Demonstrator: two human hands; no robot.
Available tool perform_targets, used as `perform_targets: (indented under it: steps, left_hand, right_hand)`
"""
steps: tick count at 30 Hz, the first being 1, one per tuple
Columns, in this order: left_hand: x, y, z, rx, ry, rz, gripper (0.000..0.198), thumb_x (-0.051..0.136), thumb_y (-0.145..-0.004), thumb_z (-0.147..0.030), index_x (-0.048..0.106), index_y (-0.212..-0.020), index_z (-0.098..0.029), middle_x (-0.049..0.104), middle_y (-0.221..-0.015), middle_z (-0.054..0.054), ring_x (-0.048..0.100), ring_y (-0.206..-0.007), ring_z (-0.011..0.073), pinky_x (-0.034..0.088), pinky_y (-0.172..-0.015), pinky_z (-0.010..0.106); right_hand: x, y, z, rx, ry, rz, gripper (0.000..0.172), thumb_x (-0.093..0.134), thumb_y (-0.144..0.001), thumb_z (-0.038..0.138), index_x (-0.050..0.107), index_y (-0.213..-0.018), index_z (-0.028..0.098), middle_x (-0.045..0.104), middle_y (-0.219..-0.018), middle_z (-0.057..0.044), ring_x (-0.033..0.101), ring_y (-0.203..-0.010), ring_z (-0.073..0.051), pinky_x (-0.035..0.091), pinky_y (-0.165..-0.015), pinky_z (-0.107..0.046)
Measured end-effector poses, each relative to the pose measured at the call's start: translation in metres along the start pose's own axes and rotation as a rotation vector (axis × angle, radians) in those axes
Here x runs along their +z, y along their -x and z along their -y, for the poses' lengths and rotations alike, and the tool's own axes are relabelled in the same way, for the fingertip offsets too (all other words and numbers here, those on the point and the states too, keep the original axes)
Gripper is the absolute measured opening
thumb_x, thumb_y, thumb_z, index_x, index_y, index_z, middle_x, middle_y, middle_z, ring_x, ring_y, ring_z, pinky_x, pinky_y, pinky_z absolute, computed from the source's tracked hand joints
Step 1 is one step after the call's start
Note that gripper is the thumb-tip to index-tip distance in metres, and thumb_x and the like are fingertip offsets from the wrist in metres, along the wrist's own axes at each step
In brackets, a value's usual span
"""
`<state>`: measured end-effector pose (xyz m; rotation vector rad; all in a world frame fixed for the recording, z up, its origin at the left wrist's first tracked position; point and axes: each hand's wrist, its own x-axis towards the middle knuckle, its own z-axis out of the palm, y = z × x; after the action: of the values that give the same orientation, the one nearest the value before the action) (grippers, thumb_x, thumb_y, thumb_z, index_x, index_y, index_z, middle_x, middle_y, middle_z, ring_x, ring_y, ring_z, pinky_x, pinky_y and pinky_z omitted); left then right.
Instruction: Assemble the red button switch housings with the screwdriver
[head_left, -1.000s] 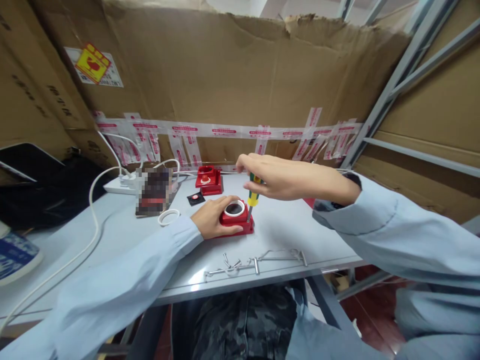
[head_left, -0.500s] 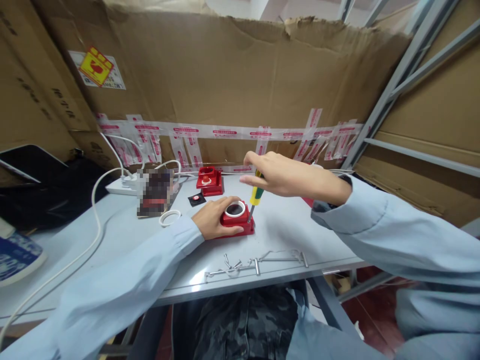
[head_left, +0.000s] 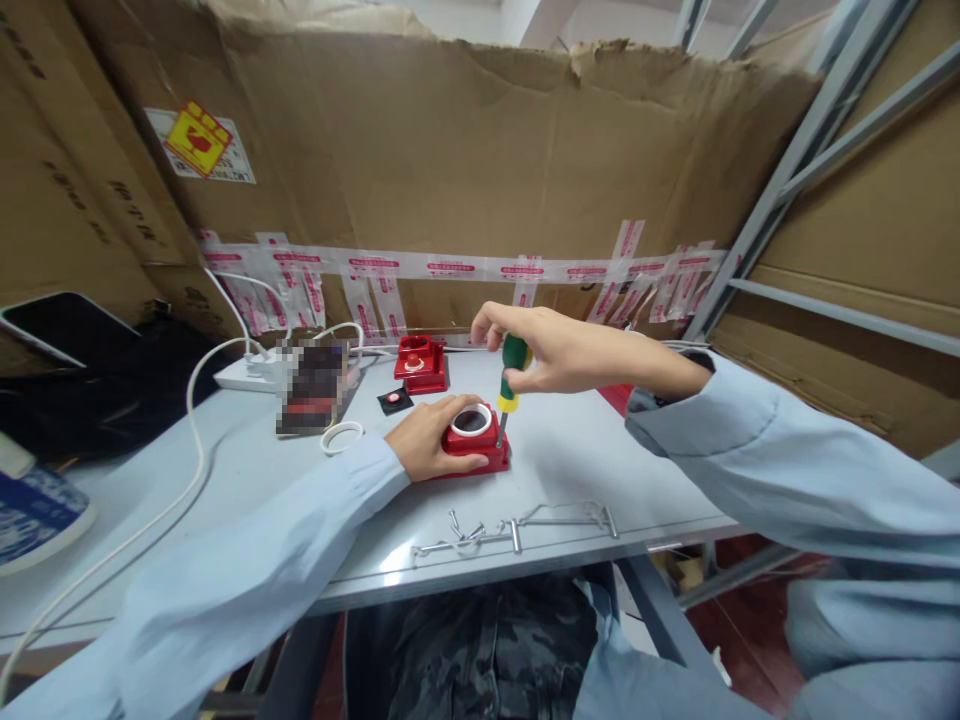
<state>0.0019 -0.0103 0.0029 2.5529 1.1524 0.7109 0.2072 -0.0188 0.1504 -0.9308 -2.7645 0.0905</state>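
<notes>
My left hand grips the left side of a red box with a white-rimmed round opening on top, which rests on the grey table. My right hand is closed round the green and yellow handle of a screwdriver. The screwdriver stands nearly upright, and its tip meets the box's right front corner.
A second red box and a small black square part lie behind. A white ring lies at the left, screws and metal pins near the front edge. White cables and a power strip sit at the left; cardboard walls the back.
My right hand has shifted its grip on the screwdriver handle, fingers turning round it, and more of the green handle shows. My left hand and the red box have stayed put.
</notes>
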Motion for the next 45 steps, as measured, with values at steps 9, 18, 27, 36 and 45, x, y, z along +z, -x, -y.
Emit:
perform_targets:
  steps: [9, 18, 27, 36, 45]
  left_hand:
    - [-0.001, 0.0, -0.001, -0.002, -0.016, 0.015, 0.063, 0.068, -0.074, -0.052, 0.045, -0.125, -0.023, 0.061, -0.124, 0.01, 0.061, -0.109, 0.0292, 0.047, -0.093, 0.043]
    - [0.0, 0.0, 0.0, 0.0, -0.027, 0.011, 0.063, 0.067, -0.074, -0.053, 0.045, -0.125, -0.022, 0.061, -0.124, 0.01, 0.061, -0.109, 0.0299, 0.047, -0.092, 0.042]
    - [-0.001, -0.001, 0.0, -0.001, -0.035, 0.028, 0.064, 0.067, -0.075, -0.053, 0.044, -0.125, -0.02, 0.061, -0.123, 0.011, 0.062, -0.108, 0.029, 0.048, -0.091, 0.041]
    - [0.0, -0.001, 0.0, 0.004, -0.04, 0.018, 0.063, 0.067, -0.075, -0.052, 0.043, -0.125, -0.022, 0.061, -0.123, 0.011, 0.061, -0.108, 0.0283, 0.047, -0.092, 0.041]
    - [0.0, 0.0, 0.0, 0.005, -0.036, 0.022, 0.063, 0.067, -0.076, -0.051, 0.043, -0.125, -0.021, 0.061, -0.122, 0.011, 0.061, -0.107, 0.0279, 0.047, -0.091, 0.041]
  right_hand:
    - [0.004, 0.002, -0.002, 0.025, -0.062, -0.042, 0.042, 0.056, -0.075, 0.014, 0.044, -0.116, 0.018, 0.059, -0.11, -0.009, 0.055, -0.091, -0.017, 0.043, -0.075, -0.028]
    - [0.002, 0.004, 0.001, 0.138, -0.004, -0.04, 0.042, 0.057, -0.081, 0.024, 0.039, -0.118, 0.018, 0.062, -0.092, -0.005, 0.052, -0.074, -0.016, 0.039, -0.065, -0.028]
    - [0.006, 0.003, -0.002, 0.15, 0.011, -0.079, 0.038, 0.061, -0.079, 0.032, 0.044, -0.11, 0.018, 0.058, -0.083, -0.003, 0.049, -0.068, -0.015, 0.036, -0.061, -0.029]
    - [0.001, 0.003, -0.005, 0.066, -0.049, -0.038, 0.027, 0.065, -0.071, 0.023, 0.049, -0.092, 0.019, 0.059, -0.091, -0.003, 0.051, -0.076, -0.016, 0.036, -0.063, -0.029]
    - [0.01, 0.003, -0.008, 0.067, -0.188, -0.117, 0.05, 0.068, -0.067, 0.018, 0.04, -0.108, 0.019, 0.057, -0.097, -0.006, 0.053, -0.08, -0.016, 0.04, -0.065, -0.029]
